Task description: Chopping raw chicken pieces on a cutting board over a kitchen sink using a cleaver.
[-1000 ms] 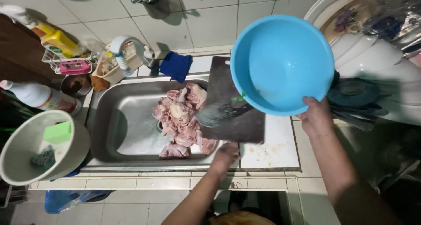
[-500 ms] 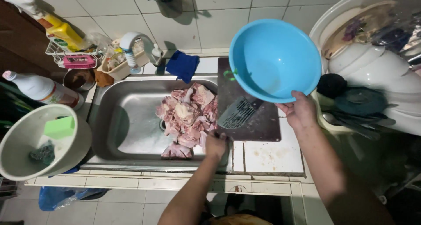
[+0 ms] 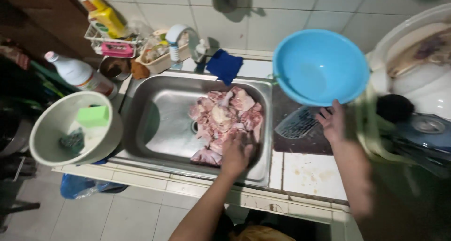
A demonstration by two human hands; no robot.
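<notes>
A pile of raw chicken pieces point(image 3: 224, 118) lies in the steel sink point(image 3: 157, 112). My left hand point(image 3: 237, 154) rests on the near side of the pile, fingers bent over the meat; whether it grips a piece does not show. My right hand point(image 3: 334, 122) holds the near rim of a round blue plastic bowl point(image 3: 319, 65), tilted so its empty inside faces me. Under the bowl a cleaver point(image 3: 296, 123) lies on a dark cutting board point(image 3: 305, 142) to the right of the sink.
A white basin point(image 3: 47, 142) with a green sponge and a scrubber sits left of the sink. A white bottle point(image 3: 80, 74), a yellow bottle point(image 3: 105, 18), a tap point(image 3: 181, 34) and a blue cloth point(image 3: 224, 65) line the back. Large white cookware point(image 3: 423, 76) crowds the right.
My left hand moved from the counter's front edge into the sink onto the chicken. The blue bowl came slightly lower and nearer the cutting board, still in my right hand.
</notes>
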